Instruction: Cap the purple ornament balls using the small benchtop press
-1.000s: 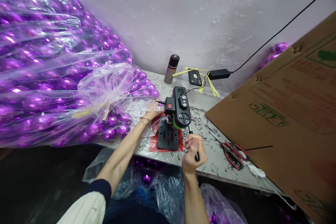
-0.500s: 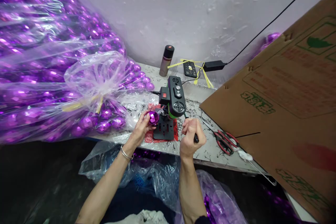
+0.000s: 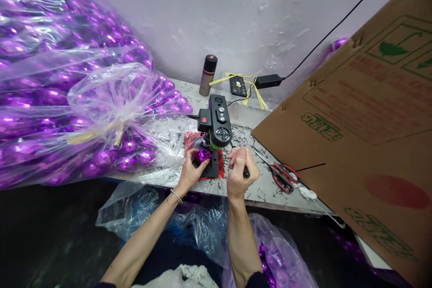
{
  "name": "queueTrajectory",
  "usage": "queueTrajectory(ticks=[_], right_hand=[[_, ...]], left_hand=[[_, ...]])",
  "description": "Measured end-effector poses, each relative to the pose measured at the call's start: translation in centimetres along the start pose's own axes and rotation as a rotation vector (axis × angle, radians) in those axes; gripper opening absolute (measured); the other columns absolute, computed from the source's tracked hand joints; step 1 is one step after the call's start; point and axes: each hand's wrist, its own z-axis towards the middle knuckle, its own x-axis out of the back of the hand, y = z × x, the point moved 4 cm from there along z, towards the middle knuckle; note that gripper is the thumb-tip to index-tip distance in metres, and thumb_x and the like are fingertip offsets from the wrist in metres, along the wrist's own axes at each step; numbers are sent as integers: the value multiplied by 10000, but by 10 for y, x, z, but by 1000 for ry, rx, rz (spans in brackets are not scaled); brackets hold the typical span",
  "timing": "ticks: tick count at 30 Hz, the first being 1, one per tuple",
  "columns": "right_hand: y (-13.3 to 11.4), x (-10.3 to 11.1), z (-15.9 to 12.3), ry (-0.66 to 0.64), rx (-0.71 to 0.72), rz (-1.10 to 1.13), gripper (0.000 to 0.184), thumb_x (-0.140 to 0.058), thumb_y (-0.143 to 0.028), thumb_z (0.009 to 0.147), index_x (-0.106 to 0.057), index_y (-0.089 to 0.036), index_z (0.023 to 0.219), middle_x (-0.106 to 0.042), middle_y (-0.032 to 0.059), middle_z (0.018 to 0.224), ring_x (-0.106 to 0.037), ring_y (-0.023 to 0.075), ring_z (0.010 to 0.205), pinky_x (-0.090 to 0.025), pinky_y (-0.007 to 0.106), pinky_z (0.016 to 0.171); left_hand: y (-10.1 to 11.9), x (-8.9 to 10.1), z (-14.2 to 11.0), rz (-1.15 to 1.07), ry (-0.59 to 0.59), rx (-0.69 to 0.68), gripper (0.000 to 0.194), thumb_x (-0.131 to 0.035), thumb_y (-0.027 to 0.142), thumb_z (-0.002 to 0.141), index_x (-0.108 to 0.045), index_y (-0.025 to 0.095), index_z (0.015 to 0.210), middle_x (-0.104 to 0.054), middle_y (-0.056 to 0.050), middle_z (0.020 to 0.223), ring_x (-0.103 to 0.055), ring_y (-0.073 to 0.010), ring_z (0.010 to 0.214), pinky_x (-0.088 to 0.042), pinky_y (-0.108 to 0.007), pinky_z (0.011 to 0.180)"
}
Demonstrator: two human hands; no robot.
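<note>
Purple faceted ball (image 3: 203, 156): one unit, positioned on the black base plate directly beneath the head of the small bench drill (image 3: 216, 121). The left hand (image 3: 191, 170) is clamped around the ball from the left of the drill. The right hand (image 3: 240, 174) is closed in a fist on the drill's one black lever handle (image 3: 245, 172), right of the drill. One pair of red scissors (image 3: 282, 177) lies further right. One spray can (image 3: 207, 75) stands behind the drill. Bagged purple balls (image 3: 67, 81), too many to count, are piled left of it.
</note>
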Motion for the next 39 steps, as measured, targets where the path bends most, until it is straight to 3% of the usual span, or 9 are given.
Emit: queueTrajectory(ticks=[9, 14, 18, 27, 39], right_hand=[[0, 1, -4, 12, 27, 36, 438, -484, -270, 1087, -484, -228, 650, -475, -43, 621, -559, 112, 652, -432, 280, 623], [2, 2, -5, 8, 10, -2, 439, -482, -297, 1086, -486, -234, 651, -473, -39, 620, -562, 123, 650, -440, 294, 618], [8, 3, -15, 12, 29, -19, 420, -481, -288, 1083, -501, -233, 666, -498, -30, 631, -581, 134, 666, -451, 303, 629], [48, -2, -57, 98, 109, -22, 407, -422, -319, 1087, -495, -235, 696, -550, -17, 702, -558, 123, 603, -461, 288, 565], [59, -2, -61, 115, 135, 5, 406, -420, -323, 1085, -493, -238, 695, -539, -23, 709, -575, 139, 624, -483, 323, 620]], left_hand=[[-7, 0, 9, 231, -107, -162, 708, -844, 506, 866, -567, 208, 1445, -671, -174, 1451, -628, -362, 1396, -486, -549, 1194], [-5, -1, 8, 293, -207, -222, 632, -812, 480, 911, -604, 229, 1453, -704, -154, 1440, -657, -344, 1372, -507, -538, 1180], [-4, -1, 7, 304, -213, -208, 646, -827, 451, 908, -601, 238, 1475, -699, -154, 1464, -656, -341, 1383, -506, -529, 1186], [2, -3, 6, 286, -224, -246, 570, -781, 420, 950, -616, 224, 1460, -710, -153, 1458, -653, -331, 1399, -485, -531, 1213], [-4, -4, 6, 296, -216, -250, 602, -806, 447, 932, -619, 242, 1466, -715, -159, 1444, -661, -348, 1385, -488, -564, 1199]])
